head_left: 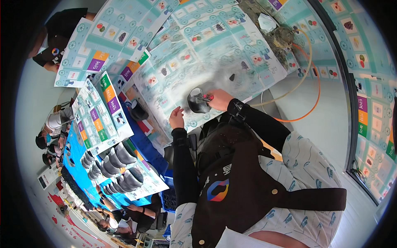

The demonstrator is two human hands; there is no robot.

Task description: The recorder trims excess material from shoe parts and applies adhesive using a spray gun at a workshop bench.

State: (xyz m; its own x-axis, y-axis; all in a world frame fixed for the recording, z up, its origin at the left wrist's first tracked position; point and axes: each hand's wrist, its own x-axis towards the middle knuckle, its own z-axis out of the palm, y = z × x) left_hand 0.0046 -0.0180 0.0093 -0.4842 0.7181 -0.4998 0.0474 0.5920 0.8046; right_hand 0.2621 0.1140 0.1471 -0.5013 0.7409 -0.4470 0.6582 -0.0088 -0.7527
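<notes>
On the board-covered worktop point(223, 37) in front of me sits a black, hollow, curved molded piece point(197, 104) with a pale opening at its top. My right hand point(221, 100) is closed at its right side around a small red-and-dark tool point(208, 97), whose working end meets or overlaps the piece. Its exact kind is too small to tell. Just left of the piece, my left hand point(177, 118) is raised near the board's front edge, fingers slightly bent and apart, with nothing in it. A small dark scrap point(232, 77) lies farther back on the board.
Orange point(316, 99) and yellowish hoses loop at the right from a grimy dusty fixture point(283, 41). On my left, rows of similar black molded pieces point(124, 155) stand on a board beside a blue crate point(168, 198). Printed boards point(124, 25) rise at the far left. Other people work beyond.
</notes>
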